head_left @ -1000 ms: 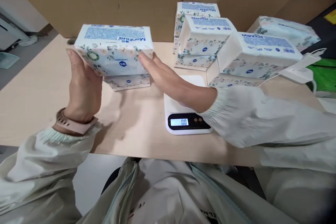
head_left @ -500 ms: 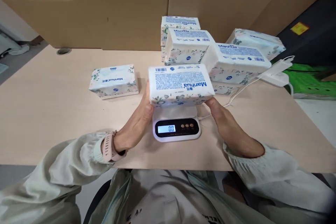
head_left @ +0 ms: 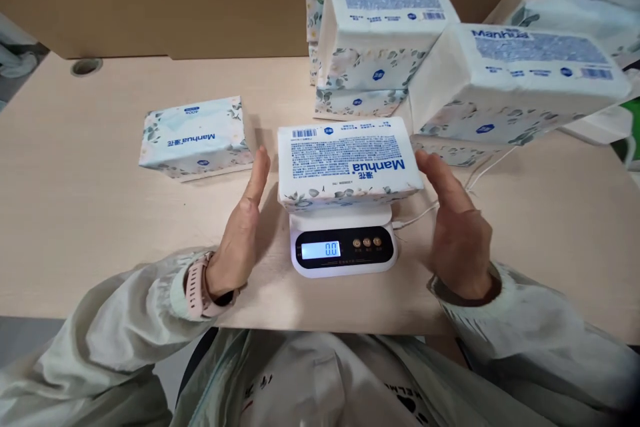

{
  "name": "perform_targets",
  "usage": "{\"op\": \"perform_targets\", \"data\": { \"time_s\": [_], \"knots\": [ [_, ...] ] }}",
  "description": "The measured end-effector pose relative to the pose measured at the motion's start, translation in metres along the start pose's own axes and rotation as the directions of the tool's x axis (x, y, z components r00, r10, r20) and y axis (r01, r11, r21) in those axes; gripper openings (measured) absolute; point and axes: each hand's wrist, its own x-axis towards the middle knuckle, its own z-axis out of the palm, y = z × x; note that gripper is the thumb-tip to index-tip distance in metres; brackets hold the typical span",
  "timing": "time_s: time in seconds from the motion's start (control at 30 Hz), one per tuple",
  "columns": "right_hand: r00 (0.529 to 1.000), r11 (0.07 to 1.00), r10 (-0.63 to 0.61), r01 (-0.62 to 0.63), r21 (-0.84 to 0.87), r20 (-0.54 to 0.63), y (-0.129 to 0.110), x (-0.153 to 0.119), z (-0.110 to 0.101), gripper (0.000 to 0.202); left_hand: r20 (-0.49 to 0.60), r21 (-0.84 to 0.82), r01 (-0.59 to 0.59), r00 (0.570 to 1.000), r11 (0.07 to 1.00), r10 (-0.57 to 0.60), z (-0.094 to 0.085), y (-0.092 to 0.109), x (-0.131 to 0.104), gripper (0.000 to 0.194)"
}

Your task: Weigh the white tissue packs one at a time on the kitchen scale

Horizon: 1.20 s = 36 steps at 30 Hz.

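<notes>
A white tissue pack [head_left: 345, 163] with blue print and leaf patterns rests on a small white digital scale [head_left: 345, 270], hiding most of its platform. The scale's lit display [head_left: 321, 250] reads 0.0. My left hand [head_left: 243, 227] is beside the pack's left end, apart from it, fingers stretched out. At the right end, my right hand [head_left: 455, 227] is held open with its fingertips close to the pack; whether they touch it I cannot tell. A pink watch band [head_left: 199, 287] circles my left wrist.
Another tissue pack [head_left: 197, 140] lies on the table [head_left: 75, 213] to the left. Stacked tissue packs [head_left: 385, 33] and further packs [head_left: 525, 80] stand at the back right. A white cable [head_left: 420, 217] runs from the scale. Cardboard boxes [head_left: 225, 0] line the back.
My hands have moved outward from the tissue pack and let go of it, leaving it on the scale. The view has tilted down and come closer. The display still reads 0.0.
</notes>
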Motion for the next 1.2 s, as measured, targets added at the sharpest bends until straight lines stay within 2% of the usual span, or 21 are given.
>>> {"op": "perform_targets", "data": {
  "time_s": [0.13,0.37,0.53,0.63,0.83,1.07,1.2],
  "knots": [
    [0.981,0.99,0.04,-0.014,0.138,-0.188,0.001,0.001,0.008,0.058,0.001,0.002,0.041,0.999,0.999,-0.041,0.0,0.002,-0.003,0.064],
    [0.95,0.984,0.035,0.022,0.179,-0.31,-0.006,0.004,0.016,0.046,-0.178,-0.006,0.024,0.984,1.0,-0.025,0.004,0.003,-0.009,0.053],
    [0.91,0.975,0.036,0.058,0.213,-0.412,-0.009,0.006,0.021,0.043,-0.244,-0.057,0.014,0.969,0.998,-0.027,0.007,0.004,-0.007,0.038],
    [0.915,0.974,0.024,0.069,0.215,-0.402,-0.012,0.006,0.021,0.043,-0.251,-0.058,0.0,0.968,0.998,-0.015,0.008,0.004,-0.007,0.04],
    [0.938,0.973,-0.049,0.123,0.198,-0.342,-0.019,0.005,0.015,0.043,-0.234,-0.062,0.086,0.967,0.994,-0.098,0.007,0.007,-0.006,0.039],
    [0.953,0.981,-0.093,0.137,0.138,-0.287,-0.016,0.004,0.012,0.042,-0.236,-0.09,0.002,0.971,0.996,-0.023,0.009,0.005,-0.005,0.041],
    [0.951,0.982,-0.074,0.122,0.144,-0.301,-0.016,0.004,0.014,0.044,-0.238,-0.098,0.02,0.97,0.995,-0.043,0.01,0.007,-0.005,0.04]
  ]
}}
